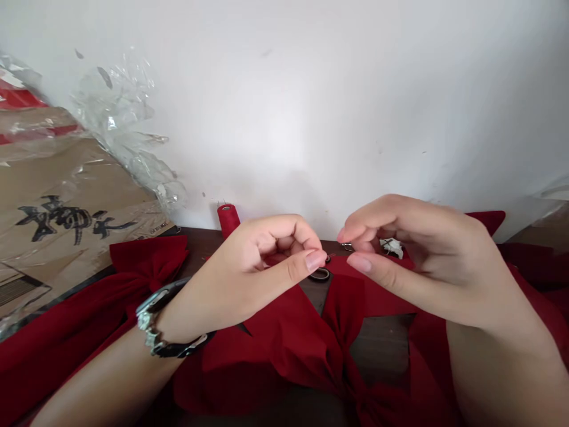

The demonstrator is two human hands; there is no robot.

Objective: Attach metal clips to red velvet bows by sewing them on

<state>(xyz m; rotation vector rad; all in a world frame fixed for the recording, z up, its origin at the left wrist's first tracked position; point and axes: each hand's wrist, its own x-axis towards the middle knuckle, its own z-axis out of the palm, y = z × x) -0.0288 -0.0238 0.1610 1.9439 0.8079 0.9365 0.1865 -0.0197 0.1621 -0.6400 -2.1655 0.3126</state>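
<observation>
My left hand [267, 267] is raised over red cloth, thumb and forefinger pressed together in a pinch; whatever sits between the tips is too small to make out. Facing it, my right hand [422, 261] curves its fingers, with a gap between thumb and fingertips. A small shiny metal piece [347, 245] shows in that gap; whether the fingers touch it is unclear. Below and between the hands lie red fabric bows [306, 338]. The dark looped handles of what look like scissors [320, 274] show just beyond my left thumb.
A red thread spool [228, 219] with pins or needles on top stands against the white wall [284, 107]. At left, a cardboard box [66, 196] carries crumpled clear plastic [120, 112]. More red cloth [149, 261] lies beside it on the dark table [382, 347]. A crumpled white scrap [392, 247] lies behind my right hand.
</observation>
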